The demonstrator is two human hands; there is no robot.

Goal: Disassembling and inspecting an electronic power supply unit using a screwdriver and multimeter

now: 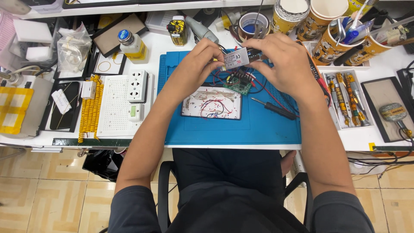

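Observation:
My left hand (195, 69) and my right hand (278, 62) are raised together over a blue work mat (258, 129). Both pinch a small grey rectangular module (236, 58) with a label on its face, the left at its left end, the right at its right end. Red and black wires run from it down to a small green circuit board (237, 83) lying on the mat just below. A white tray (211, 102) strewn with red wire scraps lies in front of the board. A dark-handled screwdriver (276, 108) rests on the mat to the right.
A white power strip panel (125, 101) and a string of yellow beads (89, 110) lie left of the mat. A black phone (64, 105) is further left. Paper cups with tools (332, 39) stand at the back right, a tray of screwdrivers (345, 99) beside the mat.

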